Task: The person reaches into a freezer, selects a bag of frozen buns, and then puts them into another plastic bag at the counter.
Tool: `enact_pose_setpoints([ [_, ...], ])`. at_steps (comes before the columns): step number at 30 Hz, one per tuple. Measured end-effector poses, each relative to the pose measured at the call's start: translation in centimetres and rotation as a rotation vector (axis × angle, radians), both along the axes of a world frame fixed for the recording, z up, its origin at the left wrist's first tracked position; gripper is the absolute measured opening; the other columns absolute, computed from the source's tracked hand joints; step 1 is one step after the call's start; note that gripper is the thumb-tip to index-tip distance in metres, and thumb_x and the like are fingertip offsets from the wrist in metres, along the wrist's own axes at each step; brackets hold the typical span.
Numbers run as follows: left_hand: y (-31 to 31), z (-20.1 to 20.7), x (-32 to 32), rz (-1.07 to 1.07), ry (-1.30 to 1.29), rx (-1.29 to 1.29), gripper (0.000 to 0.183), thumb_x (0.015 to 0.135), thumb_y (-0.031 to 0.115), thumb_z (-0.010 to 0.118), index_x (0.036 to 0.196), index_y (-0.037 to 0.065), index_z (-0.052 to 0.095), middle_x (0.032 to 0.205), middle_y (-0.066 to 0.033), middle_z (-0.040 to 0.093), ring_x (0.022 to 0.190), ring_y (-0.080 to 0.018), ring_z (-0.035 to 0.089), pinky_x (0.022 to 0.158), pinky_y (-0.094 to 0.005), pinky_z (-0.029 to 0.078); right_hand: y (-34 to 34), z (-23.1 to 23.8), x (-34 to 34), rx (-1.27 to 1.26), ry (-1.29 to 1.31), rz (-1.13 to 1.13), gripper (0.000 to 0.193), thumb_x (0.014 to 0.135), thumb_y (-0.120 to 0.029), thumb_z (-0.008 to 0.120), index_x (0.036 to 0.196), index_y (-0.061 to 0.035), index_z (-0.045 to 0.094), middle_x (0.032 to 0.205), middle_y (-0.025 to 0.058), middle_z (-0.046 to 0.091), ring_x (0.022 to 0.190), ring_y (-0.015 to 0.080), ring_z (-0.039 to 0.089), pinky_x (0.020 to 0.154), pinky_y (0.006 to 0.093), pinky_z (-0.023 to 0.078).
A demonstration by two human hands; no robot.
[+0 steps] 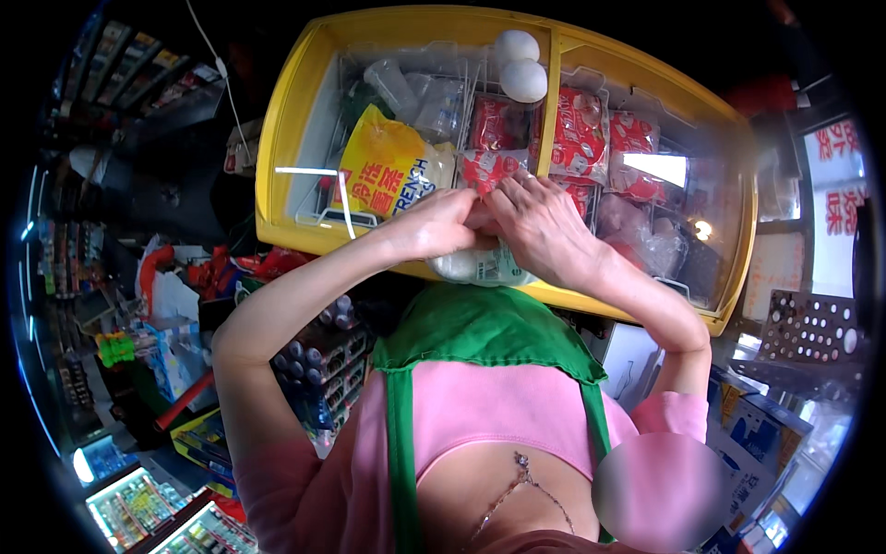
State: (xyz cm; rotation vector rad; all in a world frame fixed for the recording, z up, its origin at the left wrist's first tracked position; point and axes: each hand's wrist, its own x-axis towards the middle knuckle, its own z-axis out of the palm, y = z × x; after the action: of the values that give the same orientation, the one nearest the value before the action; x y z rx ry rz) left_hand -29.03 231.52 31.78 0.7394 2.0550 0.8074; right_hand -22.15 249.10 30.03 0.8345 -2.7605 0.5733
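Observation:
At the near edge of a yellow chest freezer (269, 185), a white, partly see-through plastic bag (480, 266) hangs below my two hands. My left hand (448, 222) is closed, its fingers gathered at the bag's upper end. Beside it, my right hand (544, 222) has its fingers bent and pressed together at the same place, touching the left. The bag's top and both sets of fingertips are partly hidden behind the hands. Just beyond them, inside the freezer, lie a yellow bag of fries (383, 166) and several red packets (580, 129).
Two white round objects (523, 81) rest on the freezer's far side by the middle divider. Clear plastic bags (655, 240) fill its right part. Crates of bottles (309, 360) stand close on my left, with bright shelves (143, 508) lower left. A perforated dark panel (808, 328) is at right.

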Motion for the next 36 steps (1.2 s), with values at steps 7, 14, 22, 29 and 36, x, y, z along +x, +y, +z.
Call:
enact_pose_setpoints([
  [7, -8.2, 0.0, 1.8, 0.278, 0.021, 0.365, 0.041, 0.071, 0.021, 0.079, 0.101, -0.003, 0.062, 0.096, -0.0138, 0.069, 0.094, -0.019, 0.065, 0.084, -0.0334, 0.049, -6.5, 3.5, -3.2, -0.093, 0.126, 0.241, 0.016, 0.066, -0.009, 0.063, 0.077, -0.003, 0.055, 0.081, 0.0129, 0.06, 0.082, 0.03, 0.058, 0.073, 0.0405, 0.047],
  [14, -15.6, 1.5, 8.2, 0.482, 0.223, 0.13, 0.057, 0.063, 0.03, 0.082, 0.105, -0.002, 0.058, 0.101, -0.0206, 0.066, 0.097, -0.0318, 0.065, 0.083, -0.0387, 0.051, -15.0, 3.6, -0.8, -0.07, 0.206, 0.388, 0.017, 0.063, -0.008, 0.064, 0.076, -0.0045, 0.055, 0.077, 0.0105, 0.056, 0.076, 0.0293, 0.058, 0.069, 0.0403, 0.049],
  [22, -24.9, -1.0, 16.4, 0.708, 0.122, -0.005, 0.052, 0.06, 0.039, 0.082, 0.09, 0.0, 0.066, 0.088, -0.0196, 0.069, 0.085, -0.0332, 0.067, 0.077, -0.041, 0.051, -25.8, 2.0, 3.6, -0.125, 0.011, 0.717, 0.018, 0.062, -0.005, 0.067, 0.078, -0.0054, 0.057, 0.074, 0.0098, 0.057, 0.072, 0.0297, 0.058, 0.066, 0.0392, 0.048],
  [29, -30.9, -5.2, 22.1, 0.989, 0.061, -0.033, 0.054, 0.058, 0.046, 0.083, 0.086, 0.002, 0.069, 0.083, -0.0197, 0.069, 0.079, -0.0327, 0.068, 0.072, -0.0395, 0.052, -33.1, -0.5, 4.8, -0.153, -0.079, 0.963, 0.017, 0.073, -0.013, 0.069, 0.083, -0.0039, 0.059, 0.079, 0.0102, 0.057, 0.078, 0.0303, 0.056, 0.068, 0.039, 0.047],
  [36, -32.1, -7.4, 25.2, 1.293, 0.219, 0.069, 0.038, 0.072, 0.035, 0.075, 0.103, 0.014, 0.07, 0.094, -0.0146, 0.07, 0.089, -0.0312, 0.068, 0.075, -0.0402, 0.052, -36.7, -3.5, 1.3, -0.251, -0.506, 1.329, 0.041, 0.084, -0.027, 0.066, 0.117, -0.0055, 0.056, 0.117, 0.0194, 0.056, 0.1, 0.0399, 0.059, 0.086, 0.0458, 0.048],
])
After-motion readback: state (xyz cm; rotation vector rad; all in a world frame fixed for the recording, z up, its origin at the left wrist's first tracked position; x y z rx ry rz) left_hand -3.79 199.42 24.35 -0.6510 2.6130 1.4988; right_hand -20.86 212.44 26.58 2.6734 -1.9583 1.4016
